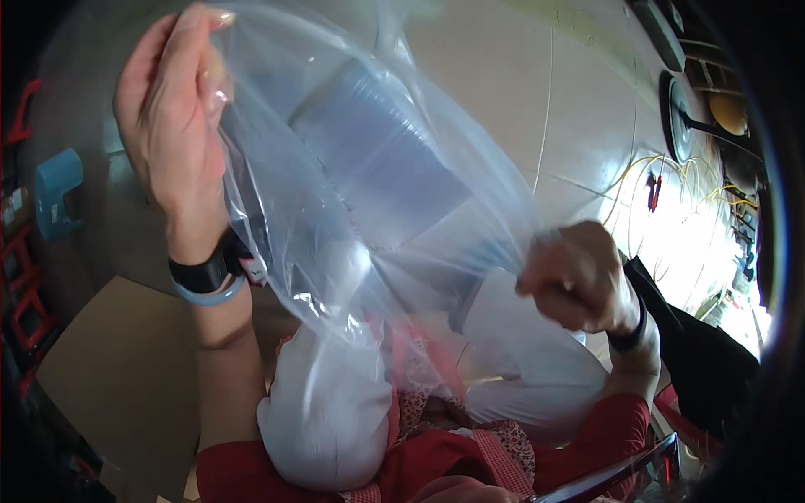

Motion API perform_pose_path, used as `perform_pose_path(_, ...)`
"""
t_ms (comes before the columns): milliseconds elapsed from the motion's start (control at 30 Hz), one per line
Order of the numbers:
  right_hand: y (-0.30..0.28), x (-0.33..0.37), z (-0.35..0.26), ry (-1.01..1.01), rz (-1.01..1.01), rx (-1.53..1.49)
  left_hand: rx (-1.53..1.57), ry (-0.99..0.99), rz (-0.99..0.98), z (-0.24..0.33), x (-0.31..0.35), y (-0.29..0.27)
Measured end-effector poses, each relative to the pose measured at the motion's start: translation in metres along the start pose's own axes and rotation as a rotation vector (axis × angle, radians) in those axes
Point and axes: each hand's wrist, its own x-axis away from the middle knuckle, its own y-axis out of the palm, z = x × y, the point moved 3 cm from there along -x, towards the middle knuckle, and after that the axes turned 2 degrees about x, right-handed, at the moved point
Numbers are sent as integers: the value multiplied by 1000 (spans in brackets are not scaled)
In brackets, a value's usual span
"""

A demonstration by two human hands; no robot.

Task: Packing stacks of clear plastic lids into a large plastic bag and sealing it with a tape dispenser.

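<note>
A large clear plastic bag is spread between my two hands above my lap. At the upper left, my left hand pinches the bag's rim between thumb and fingers. My right hand, slightly blurred, is closed in a fist on the bag's right edge. Through the film shows a block-shaped stack of bluish see-through plastic with ridged edges. Whether the stack is inside the bag or behind it, I cannot tell. My legs in pale trousers show below and partly through the film.
Brown cardboard lies at my left. Beyond it are a blue plastic stool and red plastic frames. Pale floor tiles extend ahead. To the right are a black cloth-like item, yellow cables and a round disc-shaped base.
</note>
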Motion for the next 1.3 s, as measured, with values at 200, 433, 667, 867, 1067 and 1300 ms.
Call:
perform_pose_path(200, 18, 6, 38, 108, 90, -156, -5, -85, -67, -56, -43, -42)
perform_pose_path(433, -26, -22, 138, 392, 241, -200, 221, -314, 304, -153, 26, -94)
perform_pose_path(667, 100, -91, 308, 98, 408, -360, 437, -632, 213, -273, 115, -73)
perform_pose_path(867, 154, -131, 300, 704, 310, -508, 265, -615, 137, -286, 138, -59)
perform_pose_path(1067, 138, -137, 253, 664, 273, -745, 182, -633, 164, -272, 138, -83)
perform_pose_path(1300, 137, -164, 286, 694, 228, -690, 109, -611, 110, -276, 92, -86)
